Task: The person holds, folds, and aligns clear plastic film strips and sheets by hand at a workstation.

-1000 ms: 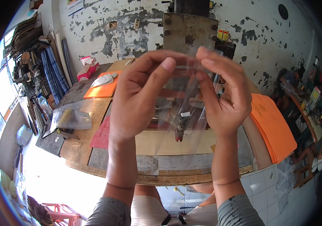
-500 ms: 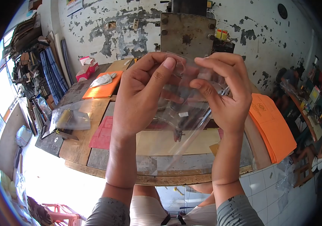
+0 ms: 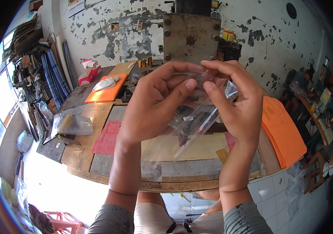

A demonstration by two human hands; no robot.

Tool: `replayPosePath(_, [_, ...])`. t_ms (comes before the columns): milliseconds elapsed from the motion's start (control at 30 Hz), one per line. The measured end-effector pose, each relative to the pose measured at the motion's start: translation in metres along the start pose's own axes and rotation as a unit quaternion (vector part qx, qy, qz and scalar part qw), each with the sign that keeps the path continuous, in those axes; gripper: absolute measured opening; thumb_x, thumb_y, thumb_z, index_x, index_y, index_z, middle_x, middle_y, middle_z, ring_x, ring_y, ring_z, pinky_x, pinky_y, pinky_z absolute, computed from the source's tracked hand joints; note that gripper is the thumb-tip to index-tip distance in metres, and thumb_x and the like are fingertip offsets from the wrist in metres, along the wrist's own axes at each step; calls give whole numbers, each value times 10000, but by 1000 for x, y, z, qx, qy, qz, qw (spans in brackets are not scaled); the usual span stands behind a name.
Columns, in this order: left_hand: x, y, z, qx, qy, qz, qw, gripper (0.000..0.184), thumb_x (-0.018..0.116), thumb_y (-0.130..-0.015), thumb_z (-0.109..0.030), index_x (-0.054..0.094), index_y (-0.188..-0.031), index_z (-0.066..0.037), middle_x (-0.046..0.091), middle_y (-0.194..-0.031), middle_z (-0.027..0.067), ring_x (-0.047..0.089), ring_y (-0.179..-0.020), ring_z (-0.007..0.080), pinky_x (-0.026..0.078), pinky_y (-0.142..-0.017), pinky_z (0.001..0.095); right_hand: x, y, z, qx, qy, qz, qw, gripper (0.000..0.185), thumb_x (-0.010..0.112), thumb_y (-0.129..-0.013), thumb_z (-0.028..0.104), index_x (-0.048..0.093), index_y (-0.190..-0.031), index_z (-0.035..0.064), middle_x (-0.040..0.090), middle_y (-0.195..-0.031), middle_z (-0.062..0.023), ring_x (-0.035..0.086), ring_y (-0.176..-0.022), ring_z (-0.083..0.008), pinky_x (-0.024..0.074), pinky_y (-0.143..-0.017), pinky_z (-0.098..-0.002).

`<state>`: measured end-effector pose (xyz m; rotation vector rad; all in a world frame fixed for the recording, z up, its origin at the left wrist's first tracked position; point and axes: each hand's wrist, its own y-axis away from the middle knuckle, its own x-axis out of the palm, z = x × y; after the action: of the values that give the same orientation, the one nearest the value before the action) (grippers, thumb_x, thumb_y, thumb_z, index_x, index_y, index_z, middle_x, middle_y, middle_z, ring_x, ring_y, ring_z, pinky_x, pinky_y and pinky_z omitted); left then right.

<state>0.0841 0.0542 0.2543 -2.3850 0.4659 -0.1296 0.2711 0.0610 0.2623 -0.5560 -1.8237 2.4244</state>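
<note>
A clear plastic sheet or bag (image 3: pixel 203 117) hangs between my hands in front of the machine, with bright glare on its folds. My left hand (image 3: pixel 155 99) pinches its upper left part, thumb towards the fingers. On the other side my right hand (image 3: pixel 234 97) has its fingers curled round the crumpled upper right part. Both hands are raised above the bench, their fingertips close together. Through the plastic a dark machine part with a reddish tip (image 3: pixel 182 140) shows above a pale yellow sheet (image 3: pixel 182 148).
Orange sheets (image 3: pixel 285 132) are stacked at the right. On the left lie an orange stack (image 3: pixel 103 93) with a whitish bundle, a pink box (image 3: pixel 89 75), a clear plastic bag (image 3: pixel 73 123) and red sheets (image 3: pixel 107 138). A person (image 3: pixel 332 162) is at the far right.
My fingertips have come closer together, and the plastic is more bunched between them. A moment earlier my right thumb and fingers stood farther apart.
</note>
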Motion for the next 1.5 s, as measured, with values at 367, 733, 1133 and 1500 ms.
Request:
replayPosePath(367, [9,1,-1,28,-57,-1,998,386,512,-1073,-130,390,-1413,8,733,-1127,129,721,-1029,173,565,-777,248,7,2,4,14,63,-65,996,127,778,-869,94,763,-986,47,695,-840,-31,634,-746,-150,470,-681,-293])
replayPosePath(733, [13,1,2,54,-87,-34,994,400,553,-1046,-91,420,-1414,-10,763,-952,97,709,-888,92,541,-725,237,6,3,12,34,82,-61,994,115,774,-875,102,767,-975,45,691,-836,-32,631,-756,-152,466,-747,-295])
replayPosePath(1133, [13,-1,11,61,-159,-7,985,488,601,-1015,-105,394,-1455,-65,767,-910,107,729,-853,152,545,-742,287,5,4,6,47,37,-40,997,115,774,-881,121,743,-945,30,691,-850,-59,650,-767,-166,482,-706,-302])
replayPosePath(1500, [-60,7,-12,-112,-301,42,946,267,766,-892,-46,654,-1122,31,747,-1001,98,724,-942,149,569,-833,277,-56,1,-35,147,5,-341,928,228,690,-992,213,711,-1050,-7,670,-892,-7,566,-748,-62,433,-568,-216])
